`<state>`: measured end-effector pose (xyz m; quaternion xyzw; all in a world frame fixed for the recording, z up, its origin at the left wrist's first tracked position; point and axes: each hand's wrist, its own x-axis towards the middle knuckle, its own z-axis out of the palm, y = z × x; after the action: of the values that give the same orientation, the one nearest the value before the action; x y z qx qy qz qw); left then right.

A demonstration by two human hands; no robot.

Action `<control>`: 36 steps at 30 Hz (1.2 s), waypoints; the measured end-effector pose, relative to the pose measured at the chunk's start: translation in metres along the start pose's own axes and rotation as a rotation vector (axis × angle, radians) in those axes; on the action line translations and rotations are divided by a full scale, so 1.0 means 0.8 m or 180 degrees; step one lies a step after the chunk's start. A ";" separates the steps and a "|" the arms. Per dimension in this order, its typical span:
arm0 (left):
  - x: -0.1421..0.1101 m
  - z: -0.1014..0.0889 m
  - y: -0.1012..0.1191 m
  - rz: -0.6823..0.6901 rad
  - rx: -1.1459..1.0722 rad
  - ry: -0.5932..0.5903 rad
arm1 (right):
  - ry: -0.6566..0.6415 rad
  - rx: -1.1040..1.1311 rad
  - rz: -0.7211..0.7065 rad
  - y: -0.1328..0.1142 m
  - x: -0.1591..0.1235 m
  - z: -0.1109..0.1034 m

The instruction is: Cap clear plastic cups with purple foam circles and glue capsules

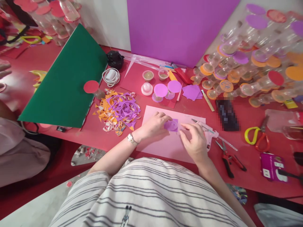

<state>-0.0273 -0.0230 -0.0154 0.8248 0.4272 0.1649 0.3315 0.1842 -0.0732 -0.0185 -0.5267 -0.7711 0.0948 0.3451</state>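
My left hand [155,124] and my right hand [194,140] meet over a pink sheet [165,145] on the red table. Between them lies a small clear plastic cup with a purple paper square [171,125] under or against it. The left hand's fingers curl onto the cup's left side. My right hand pinches at its right edge with thumb and forefinger. A wristwatch sits on my left wrist. A white glue gun [209,134] lies just right of my right hand.
Paper scraps [118,110] are piled to the left. A green sheet [68,78] and a purple sheet [177,28] lean nearby. Small cups with purple discs [163,91], stacked bottles [248,69], scissors [257,137], pliers [228,159] and a phone [227,115] lie around. Another person sits at left.
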 end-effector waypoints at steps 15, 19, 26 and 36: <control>0.025 0.026 -0.008 0.0100 -0.0057 0.0144 | -0.0547 -0.0322 -0.0169 0.015 0.022 0.025; 0.025 0.029 -0.009 0.0060 -0.0097 0.0141 | -0.0659 -0.0304 -0.0158 0.012 0.027 0.020; 0.021 0.035 -0.011 0.0095 -0.0088 0.0267 | -0.0758 -0.0178 -0.0050 0.008 0.031 0.018; 0.012 0.021 -0.020 0.0173 -0.1135 0.0330 | -0.0772 -0.0116 0.0081 0.009 0.028 0.019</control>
<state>-0.0216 -0.0154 -0.0387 0.7546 0.3853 0.2893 0.4455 0.1750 -0.0472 -0.0238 -0.5272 -0.8020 0.1481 0.2384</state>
